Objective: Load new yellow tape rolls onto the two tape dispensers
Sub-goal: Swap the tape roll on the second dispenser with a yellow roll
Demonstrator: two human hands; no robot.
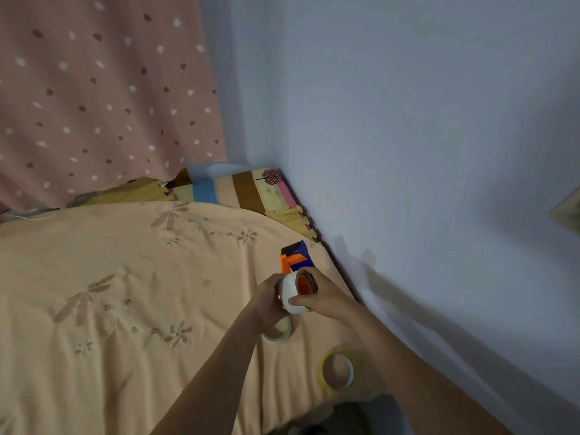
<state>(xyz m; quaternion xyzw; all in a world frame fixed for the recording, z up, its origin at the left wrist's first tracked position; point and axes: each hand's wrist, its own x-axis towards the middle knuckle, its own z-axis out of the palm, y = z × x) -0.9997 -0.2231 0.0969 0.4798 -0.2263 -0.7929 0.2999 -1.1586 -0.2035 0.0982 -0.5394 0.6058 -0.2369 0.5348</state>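
Note:
A blue and orange tape dispenser [297, 258] is held above the bed, near the wall. A pale tape roll [289, 291] sits around its orange hub. My left hand [266, 301] grips the roll's left side. My right hand [320, 293] holds the roll's right side, thumb under it and fingers over the hub. A second tape roll with a yellow edge [338, 369] lies flat on the bedding under my right forearm. Another pale ring-shaped roll [279, 332] lies under my left wrist, partly hidden. Only one dispenser is in view.
A peach quilt with embroidered flowers [131, 293] covers the bed. A bluish wall [408, 152] runs along the right side. A striped pillow [244, 189] lies in the far corner, below a pink dotted curtain [94, 89].

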